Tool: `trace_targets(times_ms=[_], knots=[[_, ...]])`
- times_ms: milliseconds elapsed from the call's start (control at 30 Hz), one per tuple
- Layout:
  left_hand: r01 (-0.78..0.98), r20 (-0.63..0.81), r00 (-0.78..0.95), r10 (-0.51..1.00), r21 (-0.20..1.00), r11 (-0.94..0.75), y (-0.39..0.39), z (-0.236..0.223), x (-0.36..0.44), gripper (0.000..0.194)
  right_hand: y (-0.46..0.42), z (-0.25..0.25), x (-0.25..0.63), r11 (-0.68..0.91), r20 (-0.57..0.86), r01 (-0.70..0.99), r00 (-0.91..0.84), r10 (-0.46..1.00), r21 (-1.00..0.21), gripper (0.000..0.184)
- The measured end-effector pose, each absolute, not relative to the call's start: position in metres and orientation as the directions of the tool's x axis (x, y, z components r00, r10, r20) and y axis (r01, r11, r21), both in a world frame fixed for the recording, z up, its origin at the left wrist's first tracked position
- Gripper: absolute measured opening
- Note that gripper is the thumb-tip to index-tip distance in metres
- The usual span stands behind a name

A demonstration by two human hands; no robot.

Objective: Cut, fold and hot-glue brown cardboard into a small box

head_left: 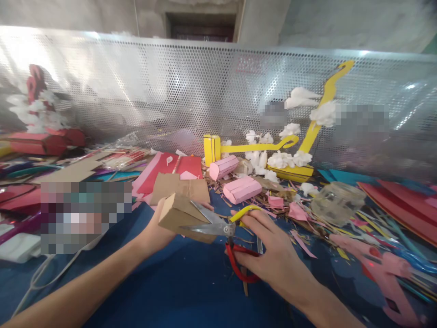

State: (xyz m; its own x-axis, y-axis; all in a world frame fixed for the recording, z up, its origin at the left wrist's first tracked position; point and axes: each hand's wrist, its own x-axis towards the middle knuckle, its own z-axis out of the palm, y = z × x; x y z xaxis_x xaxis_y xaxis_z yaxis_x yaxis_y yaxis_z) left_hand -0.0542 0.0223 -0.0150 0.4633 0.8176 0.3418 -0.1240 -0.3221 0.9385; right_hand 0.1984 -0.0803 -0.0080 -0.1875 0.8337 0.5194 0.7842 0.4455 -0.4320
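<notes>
My left hand (155,232) grips a folded piece of brown cardboard (182,214) and holds it up over the blue table cover (177,282). My right hand (273,255) is closed around a pair of scissors (221,228) with one yellow and one red handle loop. The steel blades are apart and straddle the cardboard's right edge. Both hands meet at the centre of the view, just above the table.
Two pink paper blocks (241,189) and flat brown cardboard (180,187) lie behind the hands. A yellow paper model with white cotton tufts (300,150) leans on the perforated metal screen (170,91). A clear tape roll (336,202), pink scraps and red sheets (403,205) lie right.
</notes>
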Motion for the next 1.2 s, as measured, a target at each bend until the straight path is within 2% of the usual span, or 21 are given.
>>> trace_targets(times_ms=[33,100,267,567,967,1200], knots=[[-0.110,0.336,0.529,0.780,0.938,-0.329,0.0219,-0.0162,-0.0550,0.035,-0.0800,-0.0077,0.1975,0.451,0.516,0.779,-0.194,0.834,-0.436,0.037],[-0.099,0.344,0.554,0.758,0.931,-0.351,0.0200,-0.0172,-0.0572,0.036,-0.0798,-0.0069,0.1959,0.453,0.508,0.769,-0.196,0.838,-0.451,0.037],[-0.130,0.334,0.534,0.777,0.940,-0.315,0.0144,-0.0145,-0.0590,0.037,-0.0814,-0.0053,0.1940,0.473,0.506,0.740,-0.208,0.837,-0.478,0.041],[-0.138,0.364,0.528,0.767,0.928,-0.345,0.0148,-0.0156,-0.0571,0.032,-0.0799,-0.0023,0.1930,0.473,0.491,0.736,-0.219,0.844,-0.485,0.018],[-0.142,0.382,0.491,0.783,0.922,-0.360,0.0155,-0.0143,-0.0544,0.031,-0.0799,-0.0005,0.1946,0.456,0.467,0.725,-0.208,0.860,-0.516,0.016],[-0.182,0.384,0.533,0.754,0.922,-0.340,0.0192,-0.0175,-0.0570,0.028,-0.0823,-0.0012,0.1977,0.458,0.431,0.709,-0.236,0.871,-0.536,0.013]])
